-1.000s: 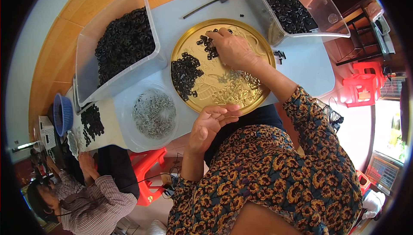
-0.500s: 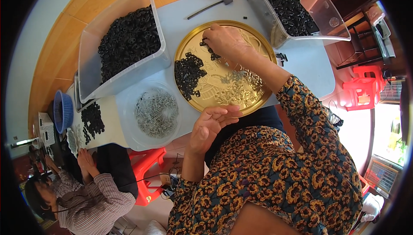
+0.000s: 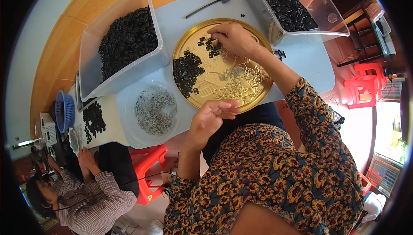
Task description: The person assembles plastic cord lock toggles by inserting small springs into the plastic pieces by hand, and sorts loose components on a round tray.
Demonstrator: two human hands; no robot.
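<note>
A round gold tray [image 3: 202,97] lies on the table before me. My right hand [image 3: 234,39] reaches over its far part, fingers bent together at a small group of black plastic pieces [image 3: 211,47]; whatever they pinch is hidden. A larger pile of black plastic pieces [image 3: 187,72] lies at the tray's left. Small shiny metal pieces [image 3: 243,82] are scattered over its right and near parts. My left hand [image 3: 208,121] hovers by the near rim, its fingers loosely stretched and apart, with nothing visible in it.
Left of the tray stands a clear round tub of small metal pieces [image 3: 155,111]. Clear bins of black parts stand at far left [image 3: 129,41] and far right [image 3: 286,9]. A co-worker [image 3: 92,196] sits at lower left, near a red stool [image 3: 148,174]. A blue basket [image 3: 64,111] is at far left.
My right hand has shifted slightly to the right, uncovering more of the small black group. My left hand stays by the near rim, its fingers a little more curled.
</note>
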